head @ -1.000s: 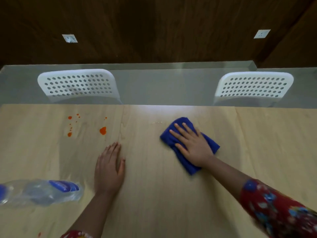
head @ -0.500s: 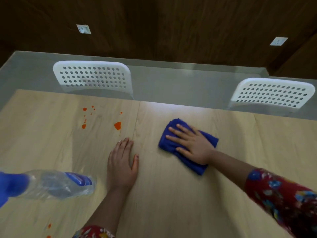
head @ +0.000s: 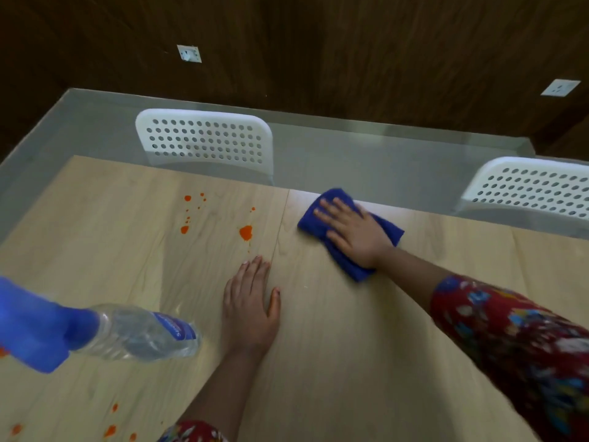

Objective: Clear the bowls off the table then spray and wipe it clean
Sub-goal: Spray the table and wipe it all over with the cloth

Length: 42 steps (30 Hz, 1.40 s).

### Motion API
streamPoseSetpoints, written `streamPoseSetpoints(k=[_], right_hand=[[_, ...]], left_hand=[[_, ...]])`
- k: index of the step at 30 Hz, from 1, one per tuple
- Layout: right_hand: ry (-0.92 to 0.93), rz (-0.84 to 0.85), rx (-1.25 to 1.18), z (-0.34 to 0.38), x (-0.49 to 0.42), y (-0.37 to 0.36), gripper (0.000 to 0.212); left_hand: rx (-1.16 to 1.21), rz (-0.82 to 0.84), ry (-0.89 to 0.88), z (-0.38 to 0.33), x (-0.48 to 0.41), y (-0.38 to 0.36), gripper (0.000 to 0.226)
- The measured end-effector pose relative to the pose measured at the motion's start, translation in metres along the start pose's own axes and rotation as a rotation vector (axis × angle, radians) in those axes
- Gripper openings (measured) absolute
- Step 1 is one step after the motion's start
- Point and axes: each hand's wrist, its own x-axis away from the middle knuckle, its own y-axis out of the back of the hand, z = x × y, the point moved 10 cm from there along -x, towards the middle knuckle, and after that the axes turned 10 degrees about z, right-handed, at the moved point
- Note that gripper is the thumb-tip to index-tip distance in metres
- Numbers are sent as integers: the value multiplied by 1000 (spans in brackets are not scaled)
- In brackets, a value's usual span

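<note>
Right hand point(head: 353, 232): we see it flat, fingers straight, pressing the blue cloth point(head: 350, 269) near the far edge of the bench point(head: 366, 362).
Left hand point(head: 250, 304): released, palm down on the wood, holding nothing.
Spray bottle point(head: 134, 333): on its side (blue head leftmost), just left of that hand.
Orange stains point(head: 246, 232): left of the cloth, beyond the left hand.

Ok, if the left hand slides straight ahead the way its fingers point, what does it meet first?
Most likely the large orange splat. It lies just beyond the left hand, roughly in line with the fingers, and nothing else shows between them.
</note>
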Motion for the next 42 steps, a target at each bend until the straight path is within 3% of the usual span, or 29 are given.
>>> streamPoseSetpoints(k=[2,3,7,9,14,16,19,21,26,31,34,38,42], right_hand=[[-202,-27,-59,-14,-21,10,62],[-192,-36,-38,0,-24,8,62],[317,109,78,85,14,-23,55],[368,97,86,76,2,-17,55],[-152,-26,-33,7,-66,15,57],[-151,-53,-27,31,-54,8,59],[46,-30,27,84,-6,-20,59],[94,-1,22,82,-5,-25,56],[-281,-43,-107,28,-61,5,53],[-305,-66,-164,32,-28,-4,55],[-445,-107,-199,-16,17,-7,54],[-671,-157,-227,-107,109,-14,54],[-883,-164,-271,-193,184,-23,54]], left_hand=[[-1,-10,-1,-1,1,2,60],[6,-16,-5,-2,1,2,60],[18,-29,-24,-3,1,3,59],[29,-42,-24,-1,0,2,59],[42,-59,-31,-3,1,3,57],[41,-71,-38,-3,1,4,58],[32,-83,-56,-3,1,5,58],[33,-75,-58,-5,0,4,58],[-15,-71,-128,-12,2,3,57],[-123,7,-290,-33,13,0,53],[-97,68,-442,-61,27,-8,51],[9,116,-392,-127,39,-35,48],[-27,171,-475,-171,54,-68,49]])
